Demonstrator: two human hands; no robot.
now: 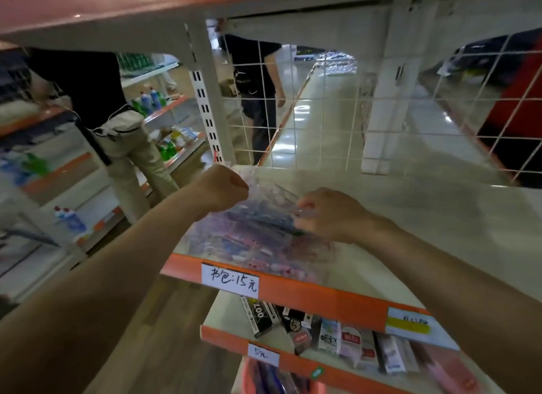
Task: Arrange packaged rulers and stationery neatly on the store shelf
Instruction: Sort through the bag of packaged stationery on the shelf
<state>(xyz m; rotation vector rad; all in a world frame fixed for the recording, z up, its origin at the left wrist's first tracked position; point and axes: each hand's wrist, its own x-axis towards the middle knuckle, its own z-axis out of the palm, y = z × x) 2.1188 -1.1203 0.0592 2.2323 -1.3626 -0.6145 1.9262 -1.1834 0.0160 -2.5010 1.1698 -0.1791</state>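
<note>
A stack of clear plastic packets of rulers and stationery (252, 241), pink and blue inside, lies at the left front corner of the white shelf (410, 217). My left hand (223, 188) pinches the far left edge of the top packet with curled fingers. My right hand (328, 214) grips the right side of the same packet, fingers curled over it. The top packet is lifted slightly at the back. Motion blur hides the print on the packets.
The shelf's orange front strip (308, 294) carries a handwritten price label (230, 279). Boxed pens and small stationery (337, 335) fill the shelf below. A wire grid (308, 115) backs the shelf, a white slotted upright (208, 112) stands at left. Two people (123, 124) stand in the aisles beyond.
</note>
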